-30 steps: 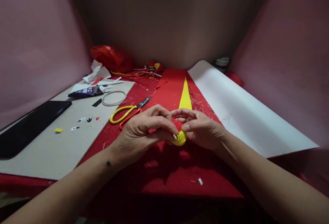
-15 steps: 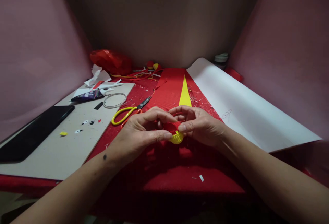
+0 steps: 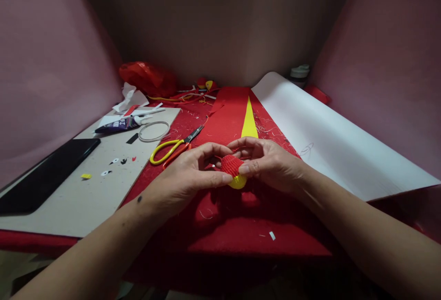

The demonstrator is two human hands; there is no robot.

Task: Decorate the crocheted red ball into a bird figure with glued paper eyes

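Red tabletop (image 3: 234, 233) on my feed, left hand (image 3: 186, 171) and right hand (image 3: 275, 162) pinching 1 red-yellow piece (image 3: 231, 165) near front edge.

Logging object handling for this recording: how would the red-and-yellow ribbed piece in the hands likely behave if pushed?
The red-and-yellow ribbed piece is probably light and dentable, as its ridges resemble those of the red corrugated sheet. Its rounded outline suggests it could roll if set down and nudged. The ridges should make it fairly unslippery.

Dim pinkish walls (image 3: 44, 61) flank a red-covered table (image 3: 220, 240).
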